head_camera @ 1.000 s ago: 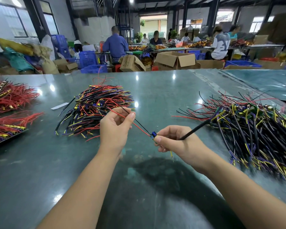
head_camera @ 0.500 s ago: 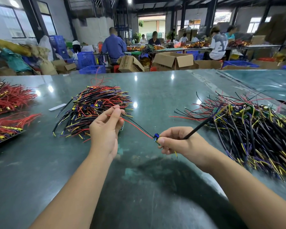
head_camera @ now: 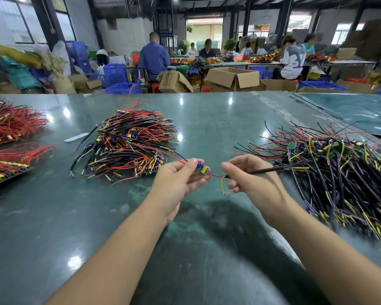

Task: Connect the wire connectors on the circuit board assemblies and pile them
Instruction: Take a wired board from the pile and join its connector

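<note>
My left hand (head_camera: 178, 181) pinches a small blue and yellow circuit board (head_camera: 202, 167) above the green table (head_camera: 207, 133). A red wire runs from the board back toward the pile of wired assemblies (head_camera: 128, 142) on the left. My right hand (head_camera: 249, 179) grips a black sleeved cable (head_camera: 273, 170) a short way right of the board; a short yellow wire hangs down from its end. The cable's far end lies on the larger pile of black, yellow and purple assemblies (head_camera: 339, 172) at the right.
Bundles of red wires (head_camera: 11, 124) lie at the table's left edge, some on a dark tray (head_camera: 7, 179). A white strip (head_camera: 76, 137) lies near the left pile. Beyond the table are cardboard boxes (head_camera: 233, 79), blue crates (head_camera: 116, 74) and several seated people.
My left hand has slid right along the red wire from beside the left pile and now holds the board near my right hand. The right hand has shifted slightly right on the cable.
</note>
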